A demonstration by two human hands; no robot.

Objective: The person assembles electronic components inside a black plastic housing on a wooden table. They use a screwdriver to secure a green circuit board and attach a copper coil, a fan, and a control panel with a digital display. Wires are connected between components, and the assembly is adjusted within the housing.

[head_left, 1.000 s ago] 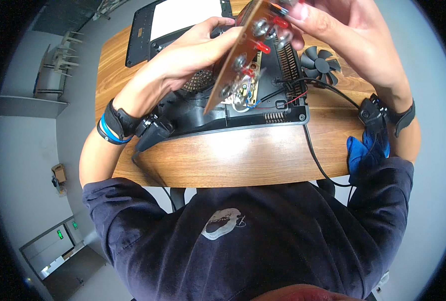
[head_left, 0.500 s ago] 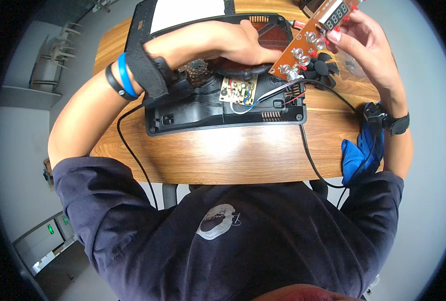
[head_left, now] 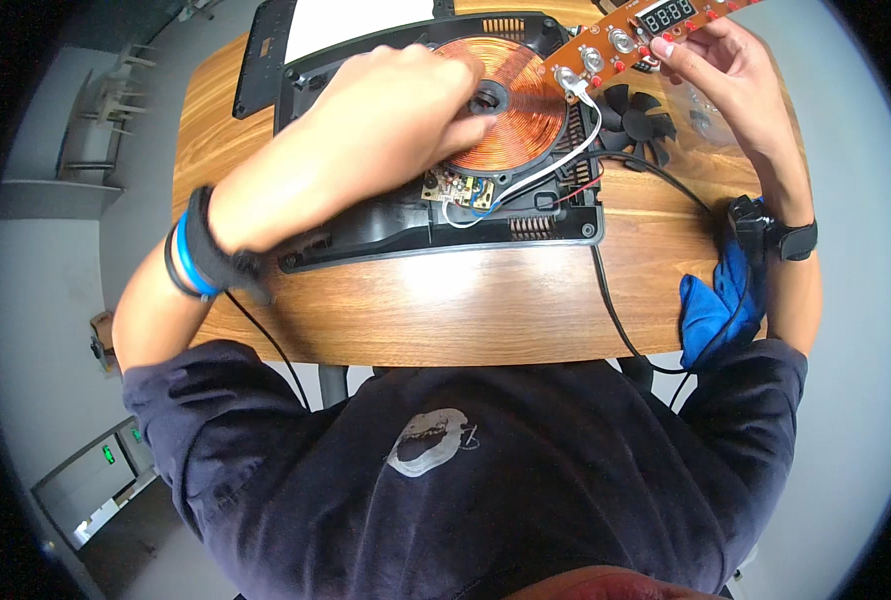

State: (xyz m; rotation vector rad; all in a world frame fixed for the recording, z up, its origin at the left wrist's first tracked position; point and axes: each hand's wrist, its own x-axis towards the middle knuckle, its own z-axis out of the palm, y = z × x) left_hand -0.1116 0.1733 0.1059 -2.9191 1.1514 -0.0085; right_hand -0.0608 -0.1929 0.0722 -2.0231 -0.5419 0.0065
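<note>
My right hand (head_left: 735,75) pinches an orange-brown control circuit board (head_left: 620,65) between thumb and fingers. The board carries a digit display, small red buttons and round clear parts, and hangs tilted above the far right corner of a black appliance housing (head_left: 385,240). Inside the housing a round copper coil (head_left: 525,130) lies face up. My left hand (head_left: 400,105) is curled over the coil's left side, thumb and index at its dark hub (head_left: 487,97); the other fingertips are hidden. A white cable (head_left: 555,165) runs from the control board to a small circuit board (head_left: 450,190) partly under the coil.
Right of the housing lies a black fan (head_left: 637,125), with a clear plastic piece (head_left: 705,120) beyond it. A blue cloth (head_left: 710,310) lies at the table's right edge, near a black cord (head_left: 605,300). Behind the housing are a black panel (head_left: 260,60) and white paper (head_left: 350,25).
My left hand has drawn back leftward from the coil's far right part to its hub, uncovering the copper windings. The coil now faces up. The control board has shifted slightly up and right.
</note>
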